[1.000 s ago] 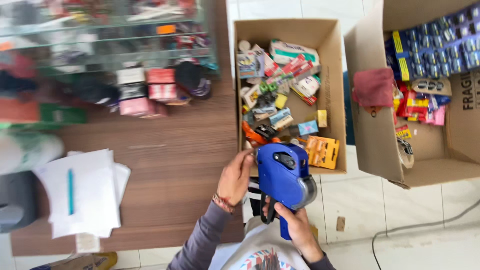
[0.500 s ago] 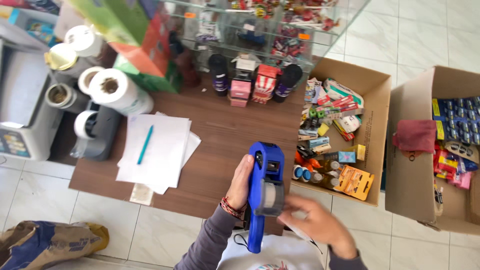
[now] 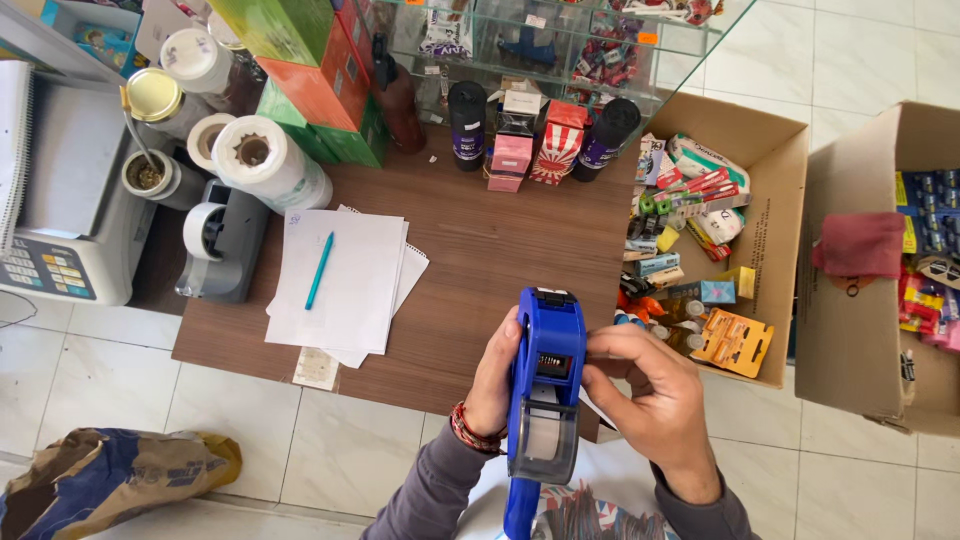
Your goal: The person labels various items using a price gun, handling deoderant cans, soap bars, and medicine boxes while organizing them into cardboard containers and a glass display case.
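A blue hand-held label gun [image 3: 542, 395] stands upright in front of me, over the near edge of a brown wooden table [image 3: 470, 255]. My left hand [image 3: 492, 378] grips its left side, with a beaded band at the wrist. On the gun's right side my right hand [image 3: 650, 395] has its fingers on the upper part, near the small window. A clear cover sits on the gun's lower half.
A stack of white paper [image 3: 345, 280] with a teal pen [image 3: 319, 270] lies on the table, beside a tape dispenser [image 3: 218, 240], paper rolls and jars. Boxes and bottles stand at the back. Two open cardboard boxes [image 3: 775, 230] [image 3: 870, 340] of small goods sit at right. A bag [image 3: 110, 475] lies on the tiled floor.
The view has swung from the boxes toward the table. The label gun has turned upright in my left hand, and my right hand has come up from below onto its right side.
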